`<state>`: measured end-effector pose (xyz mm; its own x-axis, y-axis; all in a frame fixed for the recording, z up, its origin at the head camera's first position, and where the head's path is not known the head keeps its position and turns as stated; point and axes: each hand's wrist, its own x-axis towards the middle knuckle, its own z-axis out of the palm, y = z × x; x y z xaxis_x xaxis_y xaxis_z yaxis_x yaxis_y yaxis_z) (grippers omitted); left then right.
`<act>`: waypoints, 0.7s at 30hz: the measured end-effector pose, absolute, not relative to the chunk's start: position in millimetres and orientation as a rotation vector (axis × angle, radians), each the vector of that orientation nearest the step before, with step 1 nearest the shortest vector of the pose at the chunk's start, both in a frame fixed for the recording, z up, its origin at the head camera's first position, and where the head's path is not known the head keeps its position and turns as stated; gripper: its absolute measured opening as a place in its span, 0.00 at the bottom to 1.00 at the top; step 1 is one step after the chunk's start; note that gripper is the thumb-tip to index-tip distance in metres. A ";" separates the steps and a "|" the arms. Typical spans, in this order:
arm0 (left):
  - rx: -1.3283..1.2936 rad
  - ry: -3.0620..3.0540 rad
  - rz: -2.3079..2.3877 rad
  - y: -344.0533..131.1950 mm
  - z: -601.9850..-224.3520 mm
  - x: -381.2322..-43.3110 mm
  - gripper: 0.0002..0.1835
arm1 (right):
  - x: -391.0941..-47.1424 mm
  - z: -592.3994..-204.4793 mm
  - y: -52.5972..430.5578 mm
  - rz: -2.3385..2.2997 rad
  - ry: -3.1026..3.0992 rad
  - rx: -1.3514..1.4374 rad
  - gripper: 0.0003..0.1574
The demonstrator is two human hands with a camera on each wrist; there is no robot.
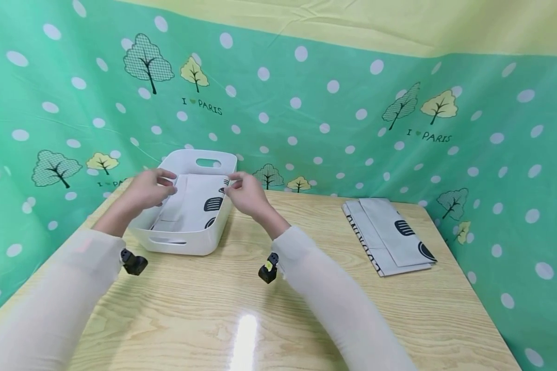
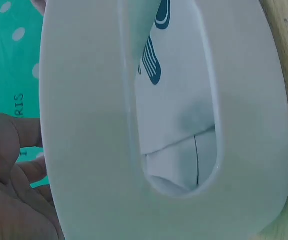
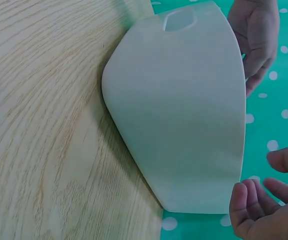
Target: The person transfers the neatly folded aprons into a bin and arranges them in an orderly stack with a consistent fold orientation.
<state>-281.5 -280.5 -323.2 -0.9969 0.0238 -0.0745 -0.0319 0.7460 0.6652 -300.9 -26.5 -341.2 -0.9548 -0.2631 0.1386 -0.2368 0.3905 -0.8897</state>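
Observation:
A white plastic bin (image 1: 205, 242) with handle slots stands at the left of the table. Inside it lies a folded white cloth (image 1: 195, 201) printed with black kitchen utensils; part of it shows through the slot in the left wrist view. My left hand (image 1: 150, 189) hovers over the bin's left side, its fingers loosely bent and holding nothing. Over the right rim, my right hand (image 1: 248, 195) has its fingertips close by the cloth's far right corner. In the right wrist view, thumb and fingers of the right hand (image 3: 271, 200) stand apart at the bin's rim.
A second folded white cloth (image 1: 382, 234) with black utensil prints and lettering lies at the right of the wooden table (image 1: 204, 309). A green dotted curtain (image 1: 297, 123) hangs behind and at both sides. Small black cameras sit at both wrists.

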 end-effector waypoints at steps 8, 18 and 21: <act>0.096 2.867 1.116 -252.8 -320.8 -271.4 0.26 | -296.8 -340.6 -8.2 -1.613 2.671 -0.577 0.25; 0.261 2.909 1.133 -213.5 -320.2 -262.2 0.23 | -290.1 -331.7 27.8 -1.549 2.721 -0.613 0.26; 0.314 2.944 1.141 -201.2 -321.6 -259.1 0.22 | -288.4 -329.1 40.1 -1.542 2.742 -0.626 0.27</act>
